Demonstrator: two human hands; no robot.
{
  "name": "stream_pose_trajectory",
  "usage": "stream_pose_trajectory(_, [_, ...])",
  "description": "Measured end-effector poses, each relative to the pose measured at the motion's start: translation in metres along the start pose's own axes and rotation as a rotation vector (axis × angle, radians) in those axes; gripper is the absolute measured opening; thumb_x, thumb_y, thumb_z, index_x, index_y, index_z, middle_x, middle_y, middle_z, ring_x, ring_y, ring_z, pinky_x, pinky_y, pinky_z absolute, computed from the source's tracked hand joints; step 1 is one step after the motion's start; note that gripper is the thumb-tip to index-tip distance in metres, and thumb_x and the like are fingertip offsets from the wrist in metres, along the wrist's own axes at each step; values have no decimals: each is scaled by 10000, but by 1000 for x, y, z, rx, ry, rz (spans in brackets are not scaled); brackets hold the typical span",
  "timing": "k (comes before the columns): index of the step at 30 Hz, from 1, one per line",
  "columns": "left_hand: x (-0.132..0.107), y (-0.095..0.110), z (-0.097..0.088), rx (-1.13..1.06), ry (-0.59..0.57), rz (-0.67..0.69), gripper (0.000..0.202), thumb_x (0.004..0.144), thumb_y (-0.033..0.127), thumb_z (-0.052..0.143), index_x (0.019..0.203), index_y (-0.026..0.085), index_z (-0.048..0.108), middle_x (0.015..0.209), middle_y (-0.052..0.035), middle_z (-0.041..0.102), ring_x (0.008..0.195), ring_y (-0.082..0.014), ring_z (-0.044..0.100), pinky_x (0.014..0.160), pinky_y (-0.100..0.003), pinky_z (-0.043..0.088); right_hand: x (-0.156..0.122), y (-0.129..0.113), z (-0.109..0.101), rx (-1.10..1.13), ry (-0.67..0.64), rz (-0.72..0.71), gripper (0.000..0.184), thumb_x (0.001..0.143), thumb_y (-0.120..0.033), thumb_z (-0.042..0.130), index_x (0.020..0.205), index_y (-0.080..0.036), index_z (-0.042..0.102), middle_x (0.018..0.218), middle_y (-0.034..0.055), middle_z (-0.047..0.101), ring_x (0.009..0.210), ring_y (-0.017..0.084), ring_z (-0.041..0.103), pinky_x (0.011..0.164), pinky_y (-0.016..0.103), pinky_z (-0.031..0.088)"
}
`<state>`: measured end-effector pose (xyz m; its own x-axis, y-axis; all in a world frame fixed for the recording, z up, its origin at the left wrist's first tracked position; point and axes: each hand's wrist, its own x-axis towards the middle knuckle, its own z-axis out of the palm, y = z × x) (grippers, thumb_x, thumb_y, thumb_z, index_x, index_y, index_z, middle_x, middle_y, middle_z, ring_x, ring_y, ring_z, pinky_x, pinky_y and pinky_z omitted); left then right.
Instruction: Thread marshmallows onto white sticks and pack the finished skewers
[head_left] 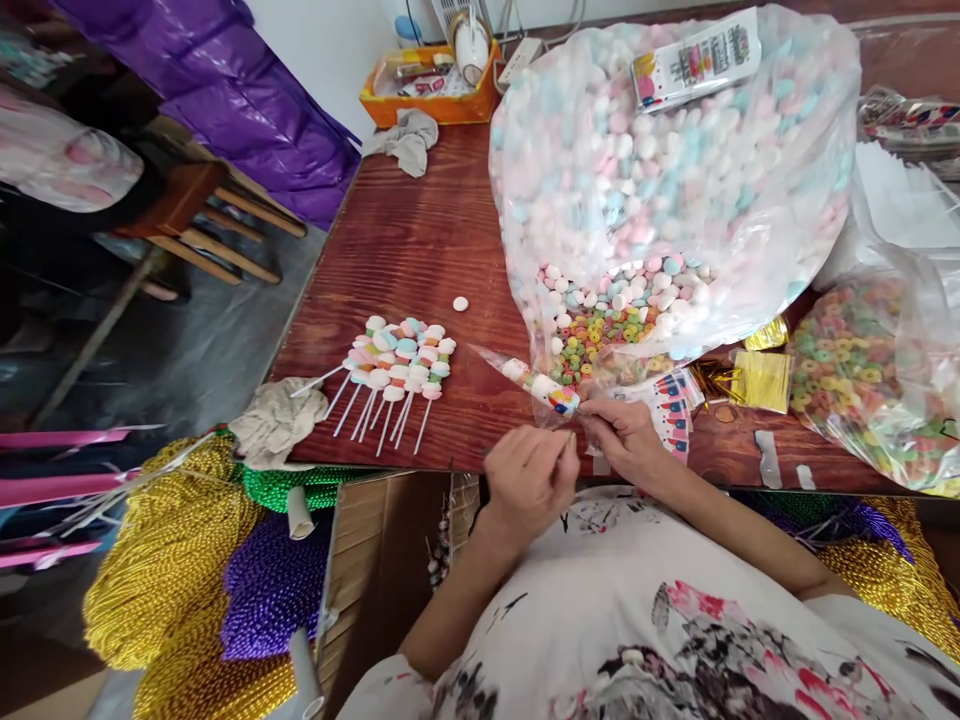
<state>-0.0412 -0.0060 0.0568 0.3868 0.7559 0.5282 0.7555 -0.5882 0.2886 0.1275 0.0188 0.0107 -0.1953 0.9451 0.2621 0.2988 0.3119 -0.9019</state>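
Observation:
My right hand (626, 432) is closed at the lower end of a candy skewer (536, 383) in a clear pointed wrapper with a colourful printed label. The wrapper's tip points to the upper left. Beside it, my left hand (531, 472) is closed with curled fingers just below the label; what its fingertips pinch is too small to make out. To the left lies a pile of candy skewers (405, 355) on white sticks. Printed label cards (671, 410) are fanned out beyond my right hand. Near them are gold twist ties (761, 380).
A large clear bag (675, 180) of pastel candies fills the back, its opening facing me, with ring candies (600, 340) at its mouth. Another bag of ring candies (862, 360) stands right. An orange basket (431, 105), a cloth (277, 420) and one loose white candy (460, 304) are on the table.

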Motion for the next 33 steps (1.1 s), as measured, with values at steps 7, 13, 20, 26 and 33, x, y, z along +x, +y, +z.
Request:
stream_pose_trajectory(7, [19, -14, -20, 222, -256, -165, 189, 905, 316, 592, 785, 173, 617, 719, -49, 652, 715, -198, 582, 648, -311, 388, -5, -7, -5, -404, 60, -253, 133, 913, -153, 509, 905, -177, 639, 710, 31, 691, 613, 137, 597, 621, 254, 409])
stream_pose_trajectory(13, [14, -7, -3, 158, -346, -285, 169, 897, 170, 498, 774, 168, 614, 742, -55, 657, 717, -188, 597, 647, -300, 390, -6, -13, 2, -560, 56, -338, 144, 897, -117, 488, 874, -152, 626, 637, 18, 618, 571, 139, 522, 588, 278, 357])
stream_pose_trajectory(20, [8, -17, -17, 45, -269, -245, 151, 897, 290, 585, 833, 179, 665, 797, -49, 690, 779, -191, 626, 728, -301, 466, -8, -2, 2, -752, 80, -486, 191, 881, -109, 468, 913, -157, 649, 641, 29, 599, 612, 156, 481, 603, 328, 294])
stream_pose_trajectory(26, [38, -48, -36, 95, -467, -12, 530, 726, 370, 754, 1195, 172, 609, 1361, -172, 550, 1358, -398, 393, 1112, -580, 261, -3, 1, -24, -589, -117, -693, 232, 905, -106, 477, 1050, -201, 631, 740, 36, 664, 640, 151, 503, 586, 341, 274])
stream_pose_trajectory(33, [64, -60, -27, -811, -1060, -137, 190, 723, 348, 725, 728, 186, 626, 588, 41, 571, 527, -133, 511, 536, -237, 400, 18, -20, -64, -446, -391, -674, 213, 941, -272, 504, 1093, -308, 649, 949, 29, 735, 664, 142, 555, 545, 334, 290])
